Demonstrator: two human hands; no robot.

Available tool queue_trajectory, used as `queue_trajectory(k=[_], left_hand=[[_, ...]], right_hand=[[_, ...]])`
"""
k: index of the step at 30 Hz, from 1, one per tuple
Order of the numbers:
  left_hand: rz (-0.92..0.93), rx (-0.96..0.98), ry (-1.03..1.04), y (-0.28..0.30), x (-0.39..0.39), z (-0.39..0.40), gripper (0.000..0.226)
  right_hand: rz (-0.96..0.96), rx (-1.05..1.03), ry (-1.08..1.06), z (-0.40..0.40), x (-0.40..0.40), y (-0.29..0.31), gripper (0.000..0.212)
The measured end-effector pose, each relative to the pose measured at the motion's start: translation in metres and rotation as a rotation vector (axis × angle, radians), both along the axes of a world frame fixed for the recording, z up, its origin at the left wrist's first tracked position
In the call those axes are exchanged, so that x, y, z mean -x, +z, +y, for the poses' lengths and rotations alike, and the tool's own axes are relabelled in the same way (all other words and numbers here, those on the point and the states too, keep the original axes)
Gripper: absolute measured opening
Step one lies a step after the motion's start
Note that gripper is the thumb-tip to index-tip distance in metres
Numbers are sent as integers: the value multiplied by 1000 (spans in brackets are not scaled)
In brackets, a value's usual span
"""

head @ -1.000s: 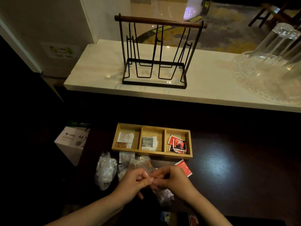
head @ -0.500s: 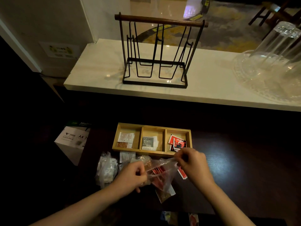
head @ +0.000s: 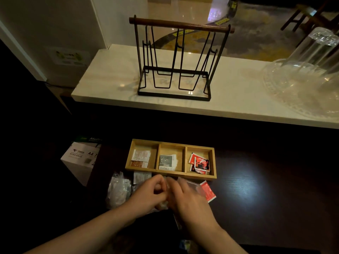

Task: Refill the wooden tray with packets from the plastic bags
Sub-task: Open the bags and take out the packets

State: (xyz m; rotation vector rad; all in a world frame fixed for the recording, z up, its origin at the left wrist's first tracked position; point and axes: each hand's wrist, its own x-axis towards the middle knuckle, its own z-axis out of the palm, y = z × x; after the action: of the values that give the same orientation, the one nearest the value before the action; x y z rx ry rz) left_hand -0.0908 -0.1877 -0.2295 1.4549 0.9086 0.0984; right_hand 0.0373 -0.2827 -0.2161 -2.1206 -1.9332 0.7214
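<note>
The wooden tray point(head: 185, 145) lies on the dark table with three compartments: white packets at left, a dark packet in the middle, red packets at right. Just in front of it my left hand point(head: 149, 194) and my right hand point(head: 187, 198) meet over a clear plastic bag point(head: 191, 184), both gripping it. The bag is mostly hidden under my hands. A red packet point(head: 208, 192) pokes out to the right of my right hand. Another crumpled plastic bag point(head: 118, 190) with white packets lies left of my left hand. A loose white packet point(head: 141, 176) rests by the tray's front wall.
A white A4 paper box point(head: 79, 159) stands left of the table. Behind the tray a pale marble counter point(head: 113, 83) carries a black wire rack point(head: 176, 65) and a clear glass stand point(head: 304, 77) at right.
My hands held the bag stretched open between them half a second ago. They have come together again over the bag, close to the tray's front edge.
</note>
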Motion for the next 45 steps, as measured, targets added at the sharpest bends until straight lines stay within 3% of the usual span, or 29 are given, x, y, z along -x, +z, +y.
queue_trajectory(k=[2, 6, 9, 12, 15, 18, 20, 29, 37, 45], left_hand=[[-13, -14, 1, -1, 0, 1, 13], [-121, 21, 45, 3, -1, 7, 7], [-98, 26, 135, 1, -1, 16, 14], [35, 129, 195, -10, 7, 19, 44], [15, 430, 231, -18, 13, 16, 71], [-215, 777, 254, -19, 13, 18, 66], [-284, 848, 284, -14, 12, 22, 62], [-189, 510, 473, -8, 9, 40, 38], [-127, 279, 389, -2, -5, 50, 26], [-25, 76, 366, -8, -22, 55, 19]], right_hand=[[-62, -60, 20, 4, -9, -6, 57], [-100, -174, 18, 9, -24, 0, 16], [-128, -278, 13, 14, -37, 20, 24], [59, -353, 29, 22, -43, 51, 36], [377, -424, -11, 35, -47, 69, 28], [582, -460, -88, 47, -48, 69, 45], [655, -461, -155, 54, -52, 65, 43], [545, -357, -343, 64, -102, 36, 3], [276, -267, -409, 65, -143, 1, 5], [481, -158, -485, 60, -156, -25, 7]])
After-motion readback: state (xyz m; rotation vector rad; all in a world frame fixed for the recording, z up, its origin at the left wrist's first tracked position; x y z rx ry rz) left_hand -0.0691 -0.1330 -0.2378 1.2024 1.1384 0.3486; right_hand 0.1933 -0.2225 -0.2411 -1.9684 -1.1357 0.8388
